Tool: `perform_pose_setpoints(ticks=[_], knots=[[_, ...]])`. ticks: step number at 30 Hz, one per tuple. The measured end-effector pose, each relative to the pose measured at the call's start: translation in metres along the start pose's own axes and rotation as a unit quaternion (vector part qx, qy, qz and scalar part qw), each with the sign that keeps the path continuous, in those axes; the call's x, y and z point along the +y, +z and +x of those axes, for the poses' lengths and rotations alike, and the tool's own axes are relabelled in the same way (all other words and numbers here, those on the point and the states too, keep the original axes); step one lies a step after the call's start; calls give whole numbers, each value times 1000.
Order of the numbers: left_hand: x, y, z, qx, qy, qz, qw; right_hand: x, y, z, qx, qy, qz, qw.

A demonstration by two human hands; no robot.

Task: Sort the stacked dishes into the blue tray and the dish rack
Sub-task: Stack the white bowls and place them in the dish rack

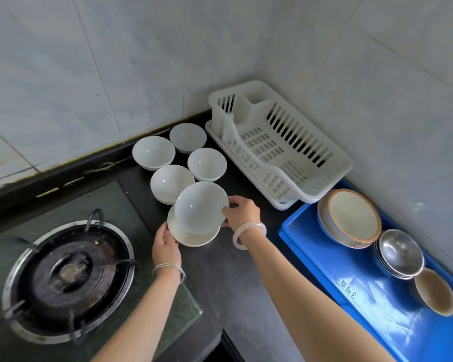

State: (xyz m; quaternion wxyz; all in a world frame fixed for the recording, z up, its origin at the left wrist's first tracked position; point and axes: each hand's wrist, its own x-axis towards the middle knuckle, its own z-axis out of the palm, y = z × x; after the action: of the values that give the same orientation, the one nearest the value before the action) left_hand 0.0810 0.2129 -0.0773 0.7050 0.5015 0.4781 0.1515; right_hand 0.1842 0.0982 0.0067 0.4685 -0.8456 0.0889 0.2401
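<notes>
Item in hand: one white bowl [200,207], glazed, tilted with its mouth toward the camera. It is over the worktop [233,283], directly above a cream plate [191,237]. Whether its foot touches the plate cannot be determined.

Right hand [242,211]: thumb and fingers clamped on the bowl's right rim. Left hand [166,246]: fingers curled over the plate's left edge, steadying it.

Handling assessment: the bowl appears to be ceramic, so rigid, moderately light, smooth and likely slippery, and liable to chip on contact. The rim pinch is adequate for a short carry; a thumb inside the rim with fingers under the wall would be more secure. The plate is best taken by opposite edges.

Adjacent: four more white bowls [206,163] stand upright in a cluster just behind, close together. The nearest one appears to sit nested on another.

Destinations: the white dish rack [343,163] stands in the corner, with nothing visible in it. The blue tray [324,257] lies just in front of the rack, on the right. It holds stacked brown-rimmed bowls [351,218], nested steel bowls [399,253] and a tan dish [434,291].

A gas burner [68,278] is at the left.
</notes>
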Motion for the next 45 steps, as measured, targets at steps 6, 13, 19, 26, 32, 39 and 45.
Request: perform_pose_setpoints(ticks=[6, 13, 19, 26, 32, 39, 45], knots=[[12, -8, 12, -20, 10, 15, 1000, -3, 16, -4, 8, 4, -98, 995], [13, -10, 20, -62, -5, 40, 997, 7, 18, 0, 28, 37, -99, 994], [16, -11, 19, -60, -27, 1, 998, 18, 20, 8, 24, 72, -67, 995], [27, -10, 15, -66, -67, -10, 996, 27, 17, 13, -98, 135, 71, 983], [35, -7, 9, -55, -56, 9, 997, 29, 17, 7, -113, 119, 134, 977], [80, 32, -1, -89, 5, 3, 996, 2, -29, 15, -73, 51, 206, 974], [139, 107, 8, -151, 48, 17, 987, -42, -87, 47, 0, -20, 253, 967]])
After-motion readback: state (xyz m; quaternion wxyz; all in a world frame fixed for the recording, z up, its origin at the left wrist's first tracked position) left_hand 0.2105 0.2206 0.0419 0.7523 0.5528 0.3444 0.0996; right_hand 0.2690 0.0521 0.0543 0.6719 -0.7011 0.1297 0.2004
